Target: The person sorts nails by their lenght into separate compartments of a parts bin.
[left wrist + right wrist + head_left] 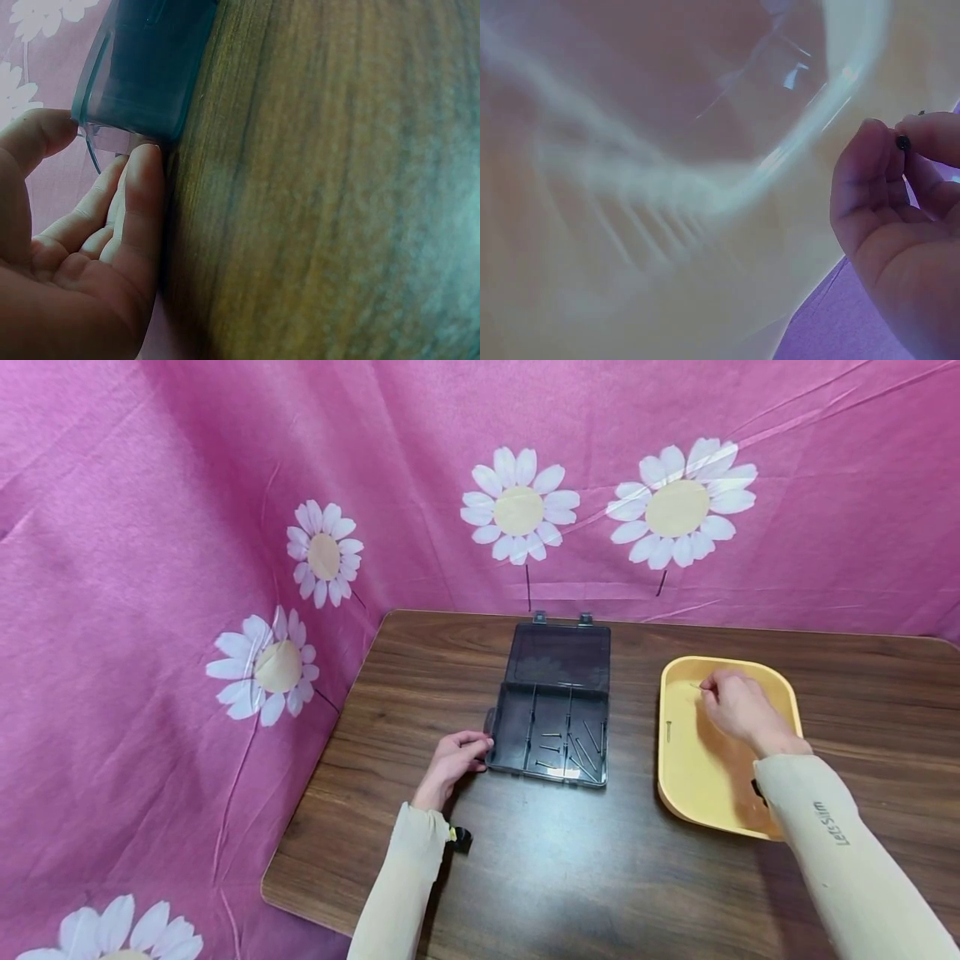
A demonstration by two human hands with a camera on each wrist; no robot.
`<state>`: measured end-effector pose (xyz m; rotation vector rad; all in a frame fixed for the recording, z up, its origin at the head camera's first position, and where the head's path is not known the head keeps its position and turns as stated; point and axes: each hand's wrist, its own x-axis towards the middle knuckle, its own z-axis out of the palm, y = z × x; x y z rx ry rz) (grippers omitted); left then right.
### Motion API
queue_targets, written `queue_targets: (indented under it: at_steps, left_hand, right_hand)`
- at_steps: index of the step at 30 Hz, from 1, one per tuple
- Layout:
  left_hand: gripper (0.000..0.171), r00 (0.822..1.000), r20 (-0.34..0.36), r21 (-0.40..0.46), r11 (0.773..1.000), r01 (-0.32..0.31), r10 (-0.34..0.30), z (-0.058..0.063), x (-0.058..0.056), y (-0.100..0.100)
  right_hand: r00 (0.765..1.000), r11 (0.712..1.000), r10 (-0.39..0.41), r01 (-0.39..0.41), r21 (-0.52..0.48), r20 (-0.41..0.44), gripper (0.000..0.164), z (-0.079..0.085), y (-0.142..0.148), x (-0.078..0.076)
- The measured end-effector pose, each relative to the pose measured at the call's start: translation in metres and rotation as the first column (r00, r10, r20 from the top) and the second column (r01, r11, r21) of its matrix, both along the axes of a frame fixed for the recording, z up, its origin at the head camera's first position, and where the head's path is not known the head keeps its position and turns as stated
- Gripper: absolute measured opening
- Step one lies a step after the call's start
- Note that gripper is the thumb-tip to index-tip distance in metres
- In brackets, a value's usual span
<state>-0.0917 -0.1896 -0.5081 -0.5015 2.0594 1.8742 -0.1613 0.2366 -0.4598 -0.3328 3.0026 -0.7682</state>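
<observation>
A dark see-through compartment box (pixel 512 727) lies on the table with its lid (pixel 558 656) folded back. Short screws (pixel 551 748) rest in its middle compartment, several longer ones (pixel 592 737) in the right one. At the box's left edge, my left hand (pixel 453 764) holds on, thumb at the upper rim and fingers low against the side, as the left wrist view shows. Over the yellow tray (pixel 720 831), my right hand (pixel 738 703) pinches a screw (pixel 902 142) between thumb and fingers; most of it is hidden. Another screw (pixel 669 731) lies by the tray's left wall.
The brown wooden table (pixel 555 877) has its back edge against a pink curtain (pixel 420 485) with white daisies. A strip of tabletop separates the box from the tray. The tray's raised walls surround the right hand.
</observation>
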Motion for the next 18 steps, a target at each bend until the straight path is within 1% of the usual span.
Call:
queue_targets:
  at_steps: [5,11,13,18]
  left_hand:
    - [0.023,1.0,0.014,0.002,1.0,-0.005,0.005,0.0,0.0,0.0]
    - [0.025,1.0,-0.005,0.005,1.0,0.006,-0.006,0.0,0.0,0.0]
    - [0.026,1.0,-0.008,0.01,1.0,0.009,-0.008,0.0,0.0,0.0]
    - [0.027,1.0,0.0,0.022,1.0,0.016,-0.016,0.0,-0.001,-0.001]
  right_hand:
    - [1.0,1.0,-0.014,0.014,-0.006,0.007,0.017,0.005,-0.001,0.001]
    - [0.998,0.999,-0.042,0.043,-0.009,0.044,0.02,0.012,-0.005,0.002]
    - [0.998,0.999,-0.045,0.046,-0.021,0.034,0.02,0.014,-0.006,0.003]
    - [0.998,0.998,-0.054,0.053,-0.045,-0.024,0.017,0.018,-0.011,0.005]
